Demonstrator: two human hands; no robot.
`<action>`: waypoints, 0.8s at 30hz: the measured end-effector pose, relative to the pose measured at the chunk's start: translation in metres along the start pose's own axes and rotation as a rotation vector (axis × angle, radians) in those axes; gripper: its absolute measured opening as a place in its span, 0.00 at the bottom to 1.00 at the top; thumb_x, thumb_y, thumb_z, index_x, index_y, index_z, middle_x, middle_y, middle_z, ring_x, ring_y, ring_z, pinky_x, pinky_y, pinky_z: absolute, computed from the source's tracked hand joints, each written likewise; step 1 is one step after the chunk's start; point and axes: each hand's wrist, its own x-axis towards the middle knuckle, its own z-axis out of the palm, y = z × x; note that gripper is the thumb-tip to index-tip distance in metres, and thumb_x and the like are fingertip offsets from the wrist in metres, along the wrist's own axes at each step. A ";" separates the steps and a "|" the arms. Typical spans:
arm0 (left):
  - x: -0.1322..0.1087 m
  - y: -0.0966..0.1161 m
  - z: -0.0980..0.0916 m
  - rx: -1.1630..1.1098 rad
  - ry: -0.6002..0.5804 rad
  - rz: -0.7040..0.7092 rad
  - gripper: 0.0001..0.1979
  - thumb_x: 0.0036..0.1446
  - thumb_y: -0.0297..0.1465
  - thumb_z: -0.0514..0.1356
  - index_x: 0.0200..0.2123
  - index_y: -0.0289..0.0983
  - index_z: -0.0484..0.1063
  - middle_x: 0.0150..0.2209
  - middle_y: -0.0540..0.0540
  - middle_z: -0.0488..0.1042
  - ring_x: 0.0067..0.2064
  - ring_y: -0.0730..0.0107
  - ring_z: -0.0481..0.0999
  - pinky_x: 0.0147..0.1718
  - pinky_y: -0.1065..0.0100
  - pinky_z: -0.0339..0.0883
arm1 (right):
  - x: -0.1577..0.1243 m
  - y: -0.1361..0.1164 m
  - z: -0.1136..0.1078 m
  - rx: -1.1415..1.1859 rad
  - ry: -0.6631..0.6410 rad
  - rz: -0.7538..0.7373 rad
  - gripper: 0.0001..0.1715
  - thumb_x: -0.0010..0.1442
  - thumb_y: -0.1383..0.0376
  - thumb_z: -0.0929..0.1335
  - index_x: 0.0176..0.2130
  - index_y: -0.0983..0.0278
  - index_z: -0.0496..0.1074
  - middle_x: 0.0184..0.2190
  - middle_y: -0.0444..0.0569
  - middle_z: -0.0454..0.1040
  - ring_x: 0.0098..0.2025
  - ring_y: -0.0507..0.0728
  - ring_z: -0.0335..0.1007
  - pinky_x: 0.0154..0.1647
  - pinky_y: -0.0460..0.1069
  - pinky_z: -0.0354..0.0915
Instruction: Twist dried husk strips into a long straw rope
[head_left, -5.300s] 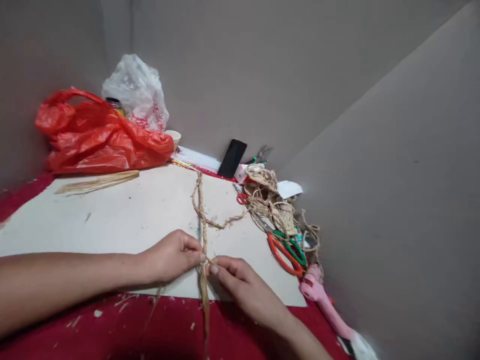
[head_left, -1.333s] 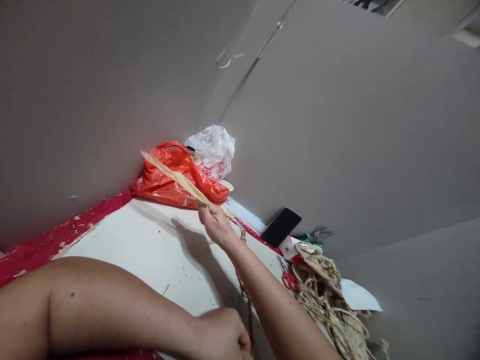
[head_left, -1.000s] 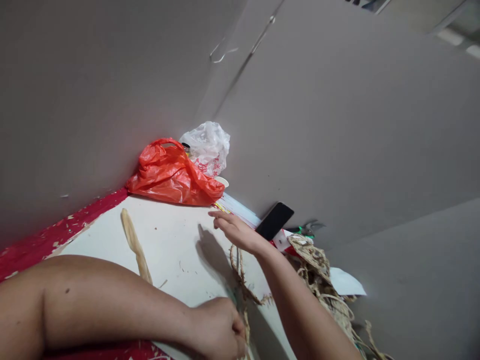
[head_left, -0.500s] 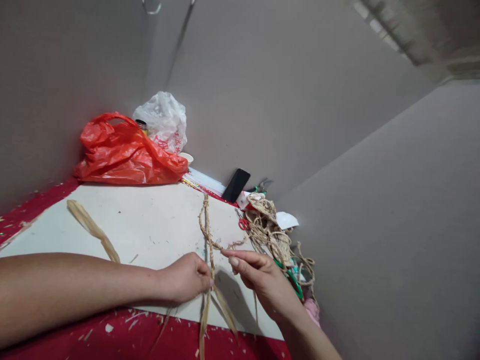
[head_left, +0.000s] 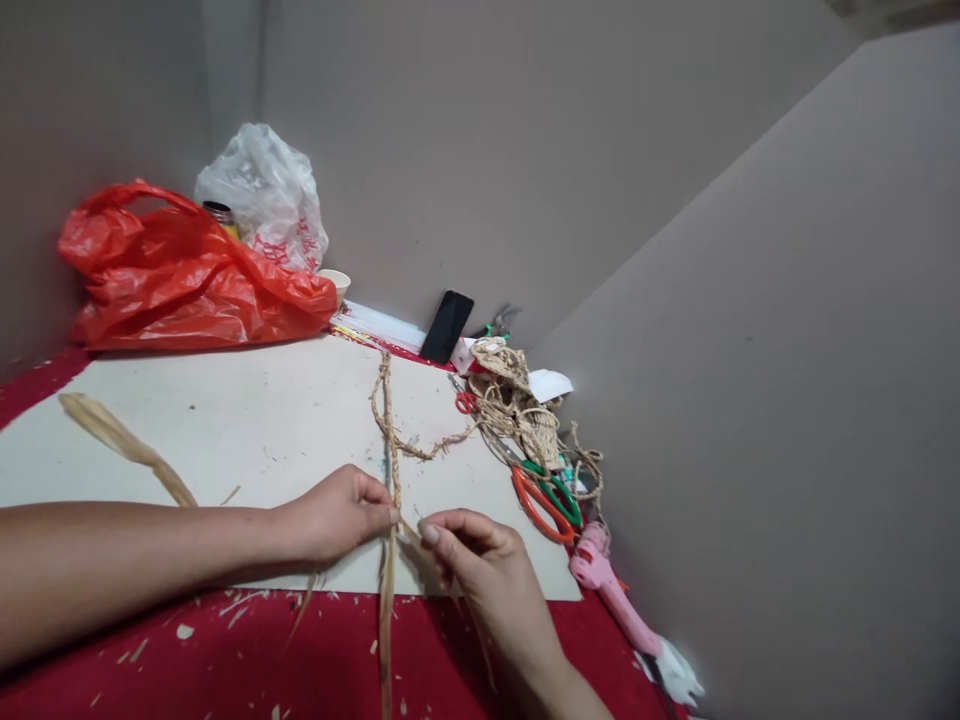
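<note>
A plaited straw braid (head_left: 388, 420) runs from the far side of the white board (head_left: 247, 430) toward me, its loose strands (head_left: 386, 620) trailing over the red table. My left hand (head_left: 337, 512) pinches the braid where the plaiting ends. My right hand (head_left: 472, 555), just to the right, pinches one of the loose strands at the same spot. A side piece of braid (head_left: 431, 447) branches off to the right. A bundle of dry straw leaves (head_left: 124, 447) lies on the board beyond my left forearm.
A red plastic bag (head_left: 180, 275) and a white plastic bag (head_left: 262, 195) sit at the back left by a small cup (head_left: 334, 282). On the right lie a black phone (head_left: 446, 325), a tangle of straw cord (head_left: 521, 405), scissors (head_left: 551, 492) and a pink glue gun (head_left: 619, 605). Grey walls enclose the table.
My right hand reached out, lifted the straw bundle, dropped it on the left of the board and came back to the braid. My left hand kept its pinch throughout.
</note>
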 end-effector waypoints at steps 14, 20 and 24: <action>0.000 0.001 -0.001 0.022 -0.015 0.001 0.14 0.50 0.38 0.57 0.25 0.32 0.72 0.20 0.53 0.65 0.23 0.78 0.57 0.24 0.73 0.52 | -0.003 -0.002 0.001 -0.019 -0.005 -0.002 0.15 0.47 0.57 0.73 0.28 0.66 0.72 0.20 0.44 0.70 0.22 0.50 0.63 0.24 0.45 0.60; -0.002 0.003 -0.002 0.021 -0.035 0.020 0.14 0.51 0.38 0.57 0.26 0.31 0.72 0.20 0.53 0.64 0.24 0.78 0.57 0.26 0.73 0.53 | 0.001 0.005 0.010 -0.210 0.065 -0.158 0.09 0.52 0.61 0.70 0.27 0.66 0.71 0.29 0.48 0.70 0.32 0.54 0.64 0.34 0.46 0.61; -0.002 0.002 -0.002 0.000 -0.048 0.024 0.15 0.51 0.39 0.57 0.28 0.31 0.73 0.23 0.51 0.68 0.26 0.76 0.61 0.28 0.73 0.56 | 0.003 0.010 0.011 -0.147 0.031 -0.186 0.09 0.54 0.61 0.69 0.28 0.65 0.69 0.37 0.51 0.71 0.40 0.56 0.66 0.41 0.47 0.61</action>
